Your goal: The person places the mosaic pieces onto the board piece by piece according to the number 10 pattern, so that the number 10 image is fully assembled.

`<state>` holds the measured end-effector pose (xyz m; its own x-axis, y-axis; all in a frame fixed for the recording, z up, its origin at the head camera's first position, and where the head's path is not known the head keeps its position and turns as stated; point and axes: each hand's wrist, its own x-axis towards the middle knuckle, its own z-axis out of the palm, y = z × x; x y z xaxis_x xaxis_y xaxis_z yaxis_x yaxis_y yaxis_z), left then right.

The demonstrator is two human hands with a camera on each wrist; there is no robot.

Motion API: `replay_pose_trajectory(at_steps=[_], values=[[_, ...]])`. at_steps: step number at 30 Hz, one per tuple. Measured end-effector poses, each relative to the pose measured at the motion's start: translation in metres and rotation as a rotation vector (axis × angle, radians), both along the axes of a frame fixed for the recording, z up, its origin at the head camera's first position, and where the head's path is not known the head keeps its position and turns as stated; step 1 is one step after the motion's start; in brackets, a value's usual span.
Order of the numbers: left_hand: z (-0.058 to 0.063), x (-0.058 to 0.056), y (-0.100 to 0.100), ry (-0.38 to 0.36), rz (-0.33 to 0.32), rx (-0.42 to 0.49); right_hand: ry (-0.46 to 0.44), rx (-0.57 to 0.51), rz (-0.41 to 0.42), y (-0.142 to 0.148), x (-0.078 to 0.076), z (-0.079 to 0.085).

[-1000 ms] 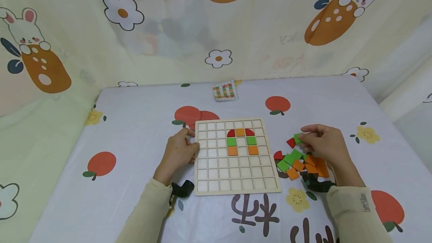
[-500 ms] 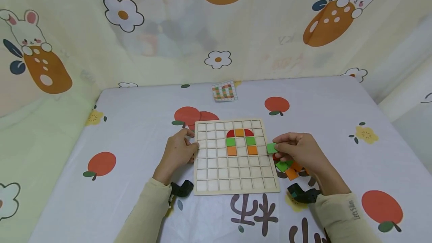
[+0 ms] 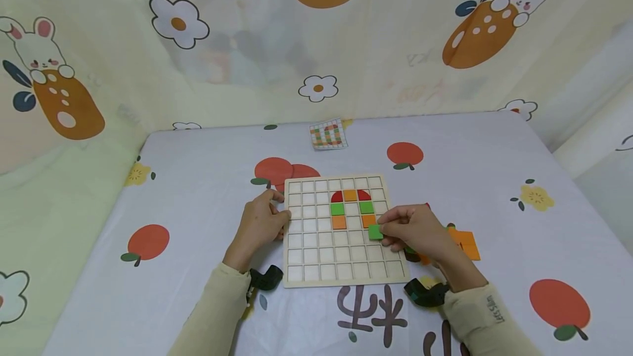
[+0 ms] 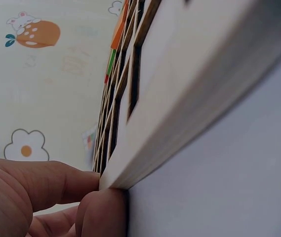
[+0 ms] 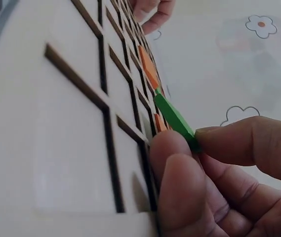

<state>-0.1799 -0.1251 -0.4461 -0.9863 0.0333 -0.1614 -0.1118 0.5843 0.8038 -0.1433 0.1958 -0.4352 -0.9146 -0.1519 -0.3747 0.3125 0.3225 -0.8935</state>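
Note:
A square wooden grid board [image 3: 320,257] lies on the table in the head view. Set in its upper cells are two red rounded tiles [image 3: 337,197], green tiles [image 3: 337,209] and orange tiles [image 3: 350,195], forming an arch. My left hand [image 3: 262,221] pinches the board's left edge; in the left wrist view, the thumb and a finger [image 4: 66,182] meet at that edge. Over the board's right side, my right hand [image 3: 417,232] pinches a green square tile [image 3: 375,232] between thumb and fingertips. That tile [image 5: 175,118] appears tilted in the right wrist view, just below the right-hand orange tile [image 3: 368,221].
Loose orange tiles [image 3: 467,243] lie right of the board, the pile partly hidden behind my right hand. A small pattern card [image 3: 328,135] with a coloured grid lies beyond the board. The tablecloth [image 3: 198,191] has printed fruit and flowers.
My right hand has carried the green tile leftward from the loose pile to over the board's right columns. My left hand stays at the board's left edge.

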Motion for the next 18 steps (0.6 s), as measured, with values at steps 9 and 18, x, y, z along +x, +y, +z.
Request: replay_pose_trajectory(at_steps=[9,18], values=[[-0.0026,0.002,-0.0001,0.003,-0.004,0.003,0.009,0.055,0.007,-0.0075,0.0029,-0.0009],[-0.002,0.0,-0.0003,0.011,0.001,0.016,0.042,0.099,0.013,-0.0107,0.0022,-0.0017]])
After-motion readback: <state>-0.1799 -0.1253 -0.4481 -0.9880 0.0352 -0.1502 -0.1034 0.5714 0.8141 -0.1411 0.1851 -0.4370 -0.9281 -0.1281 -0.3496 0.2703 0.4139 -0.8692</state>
